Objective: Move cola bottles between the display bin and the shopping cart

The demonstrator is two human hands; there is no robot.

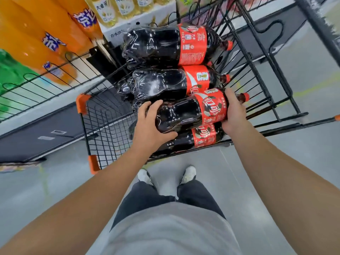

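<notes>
Several large cola bottles with red labels lie on their sides in a black wire shopping cart (103, 126) with orange corner guards. Both of my hands hold one cola bottle (184, 113) near the cart's close edge. My left hand (152, 124) grips its dark base end, and my right hand (234, 111) grips the neck end beside the red label. Another bottle (202, 138) lies right under it. Two more bottles (165, 83) (161, 46) lie farther back in the cart, caps pointing right.
A wire display bin (46, 85) at the left holds big orange soda bottles (36, 30) and a green bottle (11, 74). Pale yellow drink bottles (117, 8) stand on a shelf behind. A black metal rack (272, 57) stands at the right. My feet (167, 175) are on grey floor.
</notes>
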